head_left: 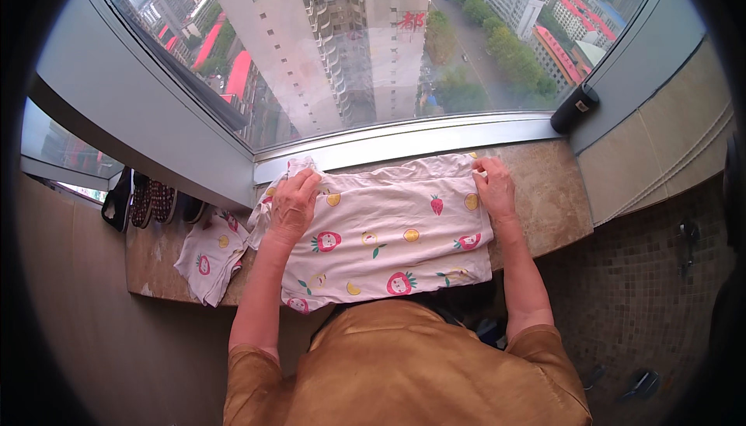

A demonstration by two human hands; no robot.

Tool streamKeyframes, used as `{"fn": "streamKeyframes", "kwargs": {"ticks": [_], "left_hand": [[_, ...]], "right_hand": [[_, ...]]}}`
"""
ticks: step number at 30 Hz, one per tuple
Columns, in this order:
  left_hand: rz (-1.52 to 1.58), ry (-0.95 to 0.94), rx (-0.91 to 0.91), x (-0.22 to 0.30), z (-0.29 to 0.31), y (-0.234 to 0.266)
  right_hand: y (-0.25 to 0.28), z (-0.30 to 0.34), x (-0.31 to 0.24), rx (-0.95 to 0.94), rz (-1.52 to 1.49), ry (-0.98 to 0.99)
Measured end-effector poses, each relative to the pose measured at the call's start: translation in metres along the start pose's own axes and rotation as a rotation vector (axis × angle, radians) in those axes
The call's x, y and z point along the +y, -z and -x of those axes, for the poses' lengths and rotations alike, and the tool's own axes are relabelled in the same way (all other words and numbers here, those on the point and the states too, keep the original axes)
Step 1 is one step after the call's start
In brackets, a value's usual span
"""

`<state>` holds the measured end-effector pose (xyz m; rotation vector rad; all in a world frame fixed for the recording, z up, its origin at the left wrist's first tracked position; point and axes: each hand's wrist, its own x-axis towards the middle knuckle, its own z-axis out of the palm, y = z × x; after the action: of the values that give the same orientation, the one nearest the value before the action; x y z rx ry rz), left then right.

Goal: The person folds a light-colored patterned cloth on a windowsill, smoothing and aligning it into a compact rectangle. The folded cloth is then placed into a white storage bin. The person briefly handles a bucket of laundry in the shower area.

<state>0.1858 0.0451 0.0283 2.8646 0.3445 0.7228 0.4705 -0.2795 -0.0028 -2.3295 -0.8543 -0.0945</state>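
Note:
A pale pink garment (373, 232) printed with strawberries and lemons lies spread on the brown stone sill (548, 193), its lower edge hanging over the front near my body. Its far edge looks gathered, like a waistband. At the far left corner, my left hand (294, 204) has its fingers closed on the cloth, with a bunched part of fabric beside it. My right hand (495, 187) pinches the far right corner between thumb and fingers. Left of my left forearm, a smaller folded cloth (208, 259) of the same print rests on the sill.
Several dark shoes (140, 202) stand at the sill's left end beside the window frame. A black cylinder (575, 109) sits at the right corner of the window (458, 76). White cord (668, 163) runs along the right wall. Small tiles (645, 294) cover the floor at right.

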Motion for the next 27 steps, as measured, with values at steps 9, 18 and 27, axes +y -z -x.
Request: {"fn": "streamKeyframes", "kwargs": {"ticks": [9,18,27], "left_hand": [[0.086,0.057,-0.293,-0.021,-0.019,-0.025],[0.253,0.281,-0.214,-0.029,-0.022,-0.022],[0.244,0.158,-0.13,-0.028,-0.015,-0.022]], "right_hand": [[-0.015,-0.014,0.02,-0.063,0.102,-0.202],[-0.017,-0.027,0.044,-0.149,-0.094,-0.296],[-0.017,-0.022,0.026,-0.131,0.22,-0.207]]}}
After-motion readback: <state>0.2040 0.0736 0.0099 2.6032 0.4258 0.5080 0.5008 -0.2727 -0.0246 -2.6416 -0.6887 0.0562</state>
